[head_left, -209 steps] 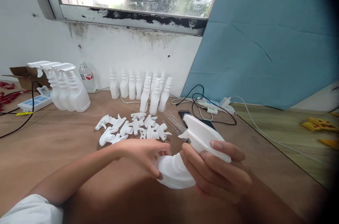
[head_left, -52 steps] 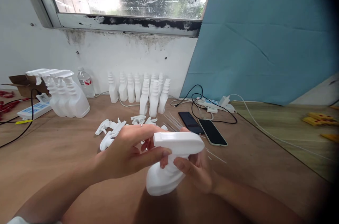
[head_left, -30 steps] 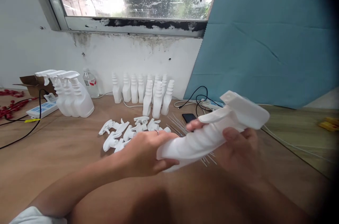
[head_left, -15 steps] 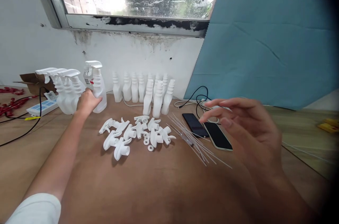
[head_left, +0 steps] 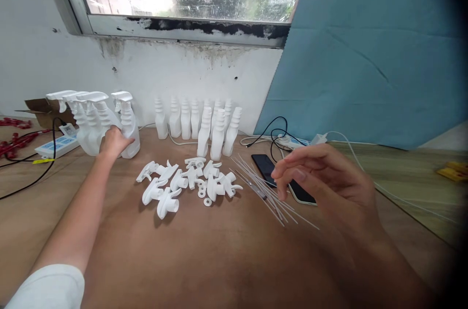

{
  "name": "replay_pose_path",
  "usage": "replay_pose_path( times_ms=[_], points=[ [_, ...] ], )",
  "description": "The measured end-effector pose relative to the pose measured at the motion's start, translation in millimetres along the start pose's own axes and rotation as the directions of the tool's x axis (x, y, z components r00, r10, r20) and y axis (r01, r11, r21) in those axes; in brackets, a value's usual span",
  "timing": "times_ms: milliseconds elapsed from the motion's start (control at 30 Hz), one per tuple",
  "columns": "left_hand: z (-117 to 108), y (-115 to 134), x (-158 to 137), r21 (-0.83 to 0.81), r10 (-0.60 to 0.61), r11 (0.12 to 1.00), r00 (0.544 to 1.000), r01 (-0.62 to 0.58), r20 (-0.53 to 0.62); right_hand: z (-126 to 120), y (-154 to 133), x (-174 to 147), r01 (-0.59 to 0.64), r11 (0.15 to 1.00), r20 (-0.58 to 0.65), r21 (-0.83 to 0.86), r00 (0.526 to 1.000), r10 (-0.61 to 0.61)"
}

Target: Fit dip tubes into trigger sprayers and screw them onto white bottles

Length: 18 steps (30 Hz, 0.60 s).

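Note:
At the far left of the table, my left hand [head_left: 112,142] is wrapped round the lower part of a white spray bottle [head_left: 128,126] topped with a trigger head. Beside it stands a row of similar spray bottles [head_left: 88,124] with heads on. My right hand [head_left: 325,177] hangs in the air above the thin white tubes [head_left: 263,192] and two phones, fingers bent and holding nothing visible. A pile of loose trigger heads [head_left: 168,202] lies mid-table, with small white washers [head_left: 207,202] among them. Several headless bottles [head_left: 218,134] stand near the wall.
A black phone [head_left: 263,168] and a second phone [head_left: 302,195] lie on the right, near tangled cables [head_left: 276,133]. On the left are a power strip [head_left: 57,146], a cardboard box [head_left: 47,111] and red objects [head_left: 16,145]. A blue cloth [head_left: 365,65] hangs at the right.
My left hand has moved the spray bottle slightly left and down, towards the row of headed bottles. My right hand has shifted a little left and its fingers have curled more.

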<state>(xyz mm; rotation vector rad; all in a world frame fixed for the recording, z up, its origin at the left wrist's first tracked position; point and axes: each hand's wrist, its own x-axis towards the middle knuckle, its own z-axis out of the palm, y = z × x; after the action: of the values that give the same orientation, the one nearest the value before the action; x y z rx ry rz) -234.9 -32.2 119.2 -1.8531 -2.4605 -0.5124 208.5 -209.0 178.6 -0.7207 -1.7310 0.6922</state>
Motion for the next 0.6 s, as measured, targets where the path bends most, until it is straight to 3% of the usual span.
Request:
replay_pose_path(
  times_ms=[533,600],
  points=[
    [5.1,3.6,-2.6,-0.039,-0.114,0.993,0.993,0.112,-0.034,-1.5,-0.3,-1.5,-0.012,0.999,0.038,-0.048,0.999,0.013],
    [7.0,2.1,-1.1,-0.074,-0.081,0.994,0.996,0.078,-0.036,-0.6,0.1,-0.8,-0.008,0.999,0.046,-0.051,0.999,0.01]
  ],
)
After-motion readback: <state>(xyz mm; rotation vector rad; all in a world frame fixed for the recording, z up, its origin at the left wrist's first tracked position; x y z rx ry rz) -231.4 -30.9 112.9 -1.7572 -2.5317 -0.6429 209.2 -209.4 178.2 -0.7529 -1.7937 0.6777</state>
